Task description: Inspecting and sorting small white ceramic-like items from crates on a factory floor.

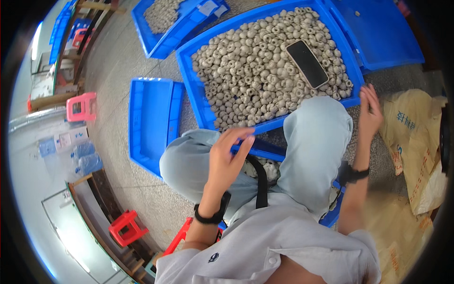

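Observation:
A large blue tray (pixel 190 90) lies in front of my knees, heaped with small round grey pieces (pixel 255 61), many with a hole in them. On top of the heap, toward the right, rests a phone (pixel 307 64) with a dark screen and a light case. My left hand (pixel 228 158) is over my left thigh at the tray's near rim, thumb and fingers apart, with nothing visible in it. Beside the tray's near right corner is my right hand (pixel 371 110), fingers stretched out; whether it touches the rim I cannot tell.
Another blue tray (pixel 156 46) with similar pieces stands at the far left, and a shallow blue tray (pixel 150 118) lies nearer. A blue tray (pixel 385 40) is at the far right. Woven sacks (pixel 406 137) crowd my right side. Pink (pixel 81 107) and red stools (pixel 127 228) stand leftward.

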Motion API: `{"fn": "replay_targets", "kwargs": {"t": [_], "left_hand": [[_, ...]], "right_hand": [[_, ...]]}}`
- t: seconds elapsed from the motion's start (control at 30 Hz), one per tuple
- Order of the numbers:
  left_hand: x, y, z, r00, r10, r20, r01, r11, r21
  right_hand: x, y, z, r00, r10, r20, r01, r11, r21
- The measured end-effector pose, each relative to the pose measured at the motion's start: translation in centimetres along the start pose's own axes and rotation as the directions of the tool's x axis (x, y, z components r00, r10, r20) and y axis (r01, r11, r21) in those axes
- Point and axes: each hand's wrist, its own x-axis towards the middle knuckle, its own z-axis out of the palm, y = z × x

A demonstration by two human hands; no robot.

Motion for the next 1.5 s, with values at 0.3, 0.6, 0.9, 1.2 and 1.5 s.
{"fn": "replay_targets", "kwargs": {"t": [0.3, 0.6, 0.9, 1.2, 1.5], "left_hand": [[7.3, -11.9, 11.7, 1.000, -0.003, 0.003, 0.002, 0.919, 0.393], [11.2, -17.3, 15.1, 0.939, -0.335, 0.080, 0.269, 0.858, 0.437], [10.0, -15.6, 14.7, 0.986, -0.165, -0.025, 0.165, 0.946, 0.280], [4.5, -7.7, 6.8, 0.949, -0.267, 0.164, 0.258, 0.367, -0.894], [-2.5, 0.1, -0.3, 0.966, -0.010, 0.257, 0.220, 0.546, -0.808]], "right_hand": [[-3.0, -1.1, -9.5, 0.888, 0.461, -0.004, -0.361, 0.701, 0.615], [-4.6, -2.1, -10.8, 0.643, 0.694, 0.324, -0.627, 0.234, 0.743], [-4.0, -7.6, -8.6, 0.731, 0.559, 0.390, -0.580, 0.208, 0.788], [-7.0, -13.8, -4.0, 0.677, 0.375, 0.633, -0.697, 0.051, 0.715], [-8.9, -18.9, 0.6, 0.532, 0.300, 0.792, -0.845, 0.130, 0.518]]}}
